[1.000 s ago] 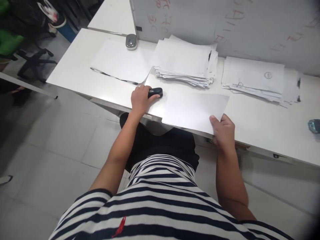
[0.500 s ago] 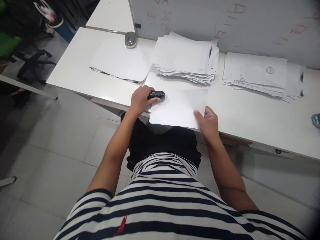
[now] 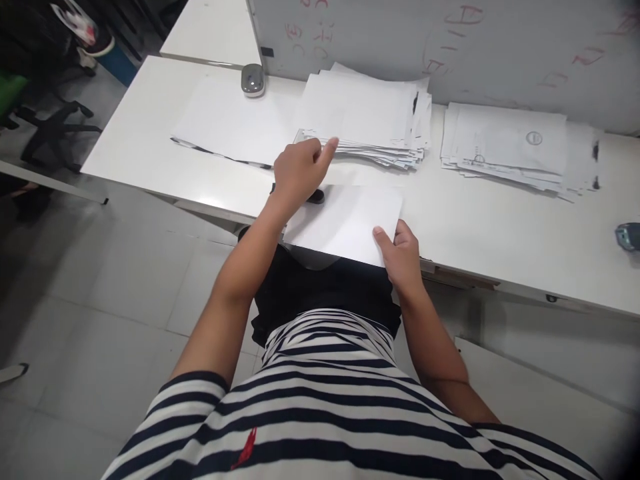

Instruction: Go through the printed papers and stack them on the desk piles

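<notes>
My right hand (image 3: 401,253) pinches the right edge of white paper (image 3: 345,223), thumb on top and fingers underneath. The paper reaches over the desk's front edge, and how many sheets it has I cannot tell. Near its upper left corner is a black stapler (image 3: 316,197), partly covered by my left wrist. Above the stapler, my left hand (image 3: 301,167) is raised with nothing visible in it. Its thumb stands apart and its other fingers are loosely bent. The thumb tip overlaps the front edge of a thick paper stack (image 3: 360,110) in view.
Another pile of papers (image 3: 505,140) lies to the right, by the grey partition (image 3: 380,40). Flat white sheets (image 3: 225,123) lie on the left of the white desk (image 3: 130,127), with a small grey-topped case (image 3: 253,81) behind them. A dark object (image 3: 627,236) sits far right.
My left hand has come off the stapler and moved up toward the thick stack. The paper in my right hand has shifted slightly left and tilted, its right side lower.
</notes>
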The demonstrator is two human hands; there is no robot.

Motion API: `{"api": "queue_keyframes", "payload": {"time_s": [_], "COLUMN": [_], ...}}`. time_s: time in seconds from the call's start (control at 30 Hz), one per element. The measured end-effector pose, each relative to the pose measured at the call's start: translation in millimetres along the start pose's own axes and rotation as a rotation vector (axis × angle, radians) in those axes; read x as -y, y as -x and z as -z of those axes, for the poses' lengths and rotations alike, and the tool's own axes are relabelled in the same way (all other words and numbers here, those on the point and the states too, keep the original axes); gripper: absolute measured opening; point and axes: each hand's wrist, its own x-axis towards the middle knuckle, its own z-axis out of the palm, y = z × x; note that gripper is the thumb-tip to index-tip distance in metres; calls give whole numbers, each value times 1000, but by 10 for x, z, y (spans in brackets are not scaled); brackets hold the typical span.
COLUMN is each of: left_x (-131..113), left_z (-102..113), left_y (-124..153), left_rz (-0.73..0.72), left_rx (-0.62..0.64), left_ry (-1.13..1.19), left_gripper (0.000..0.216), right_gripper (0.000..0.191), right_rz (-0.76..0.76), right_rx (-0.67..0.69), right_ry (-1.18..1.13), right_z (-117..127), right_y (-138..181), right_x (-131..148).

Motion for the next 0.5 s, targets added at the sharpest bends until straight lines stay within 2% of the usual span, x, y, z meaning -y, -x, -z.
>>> {"api": "queue_keyframes", "payload": {"time_s": [0.13,0.23,0.37,0.43,0.5], "left_x": [115,128,83,89,110], "left_z": [-249,-268,-306,-357,-390], "left_y": [-1,31,17,9,-3], "left_rz": [75,76,139,149,127], "left_rx": [-8,40,164,173,148], "left_ry": [-13,-36,-255,-280,-208], "left_gripper": [59,59,55,52,49], "right_gripper": [37,38,39,38,37], "right_rz": [-9,3,41,55,64], "right_rx": [6,2,-18,-16,-17], "right_ry": [19,71,140,144,135], "right_z": [14,18,9,3,-4], "right_y": [-1,4,-2,-4,-6], "right_x": [9,5,-31,-48,-59]}}
